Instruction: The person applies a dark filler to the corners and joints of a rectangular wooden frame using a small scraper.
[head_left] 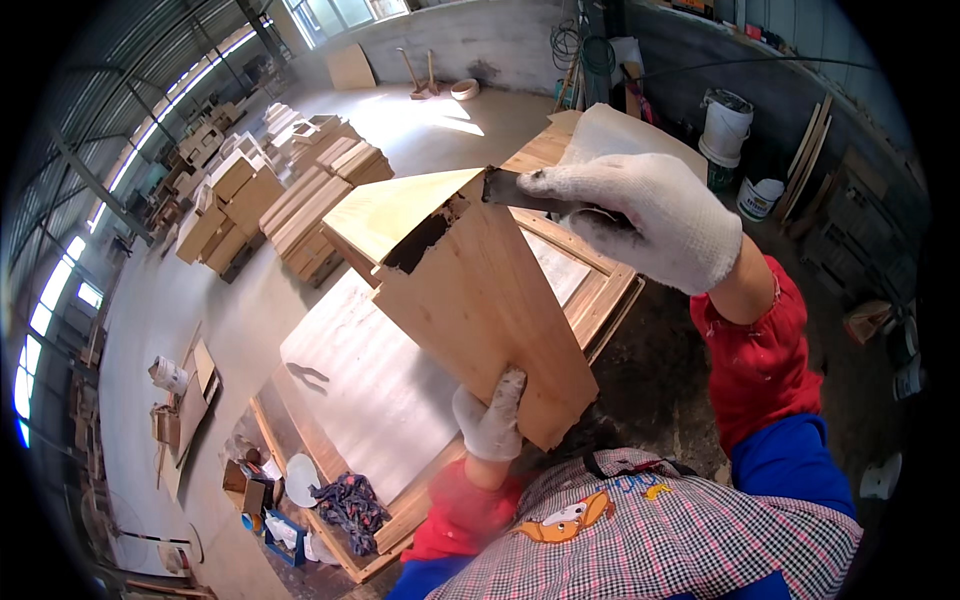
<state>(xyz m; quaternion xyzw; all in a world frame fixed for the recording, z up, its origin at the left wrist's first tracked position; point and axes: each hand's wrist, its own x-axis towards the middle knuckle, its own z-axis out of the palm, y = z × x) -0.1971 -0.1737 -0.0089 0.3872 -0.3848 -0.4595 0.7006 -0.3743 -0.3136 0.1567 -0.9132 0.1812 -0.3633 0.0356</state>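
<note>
Left hand (pixel 489 418) clamps wooden box (pixel 470 290) at its lower edge; right hand (pixel 640 215) grips putty knife (pixel 510 188) at the top corner gap; filling apparently just begun.

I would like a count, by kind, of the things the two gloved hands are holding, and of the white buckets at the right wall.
Wooden box, held by the left hand: 1
Dark flat scraper blade, held by the right hand: 1
White buckets: 2
Total: 4
</note>
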